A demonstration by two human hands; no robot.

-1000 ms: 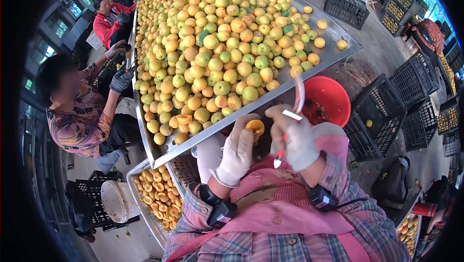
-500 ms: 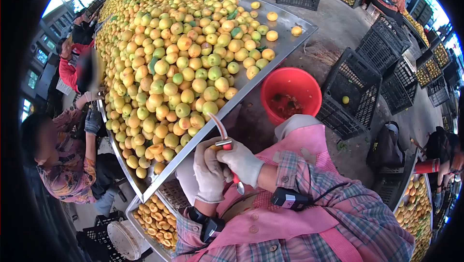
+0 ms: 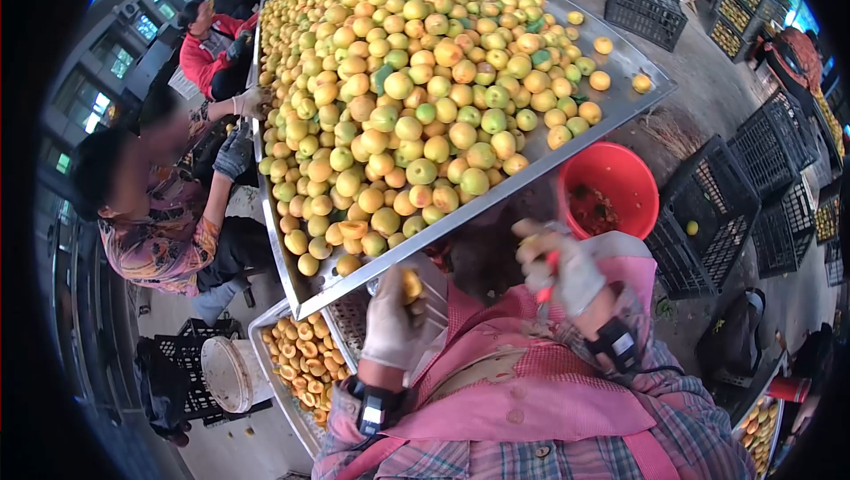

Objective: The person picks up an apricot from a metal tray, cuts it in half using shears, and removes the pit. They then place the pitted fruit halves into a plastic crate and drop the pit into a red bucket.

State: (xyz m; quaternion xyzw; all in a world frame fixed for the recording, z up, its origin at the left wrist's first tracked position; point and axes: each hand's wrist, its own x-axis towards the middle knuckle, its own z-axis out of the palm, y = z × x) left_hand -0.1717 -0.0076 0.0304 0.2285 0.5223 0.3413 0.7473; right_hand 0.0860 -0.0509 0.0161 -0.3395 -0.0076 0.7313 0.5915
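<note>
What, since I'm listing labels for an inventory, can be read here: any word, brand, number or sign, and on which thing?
No text can be read.
Left wrist device: pale patch, too small and blurred to read.
Right wrist device: same, unreadable.
Red can: any print is too small to read.

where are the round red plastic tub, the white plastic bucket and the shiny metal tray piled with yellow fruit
Round red plastic tub [image 3: 632, 184], head view, on its inner wall
White plastic bucket [image 3: 256, 377], head view, on its side
Shiny metal tray [image 3: 628, 61], head view, on its bare right end
</note>
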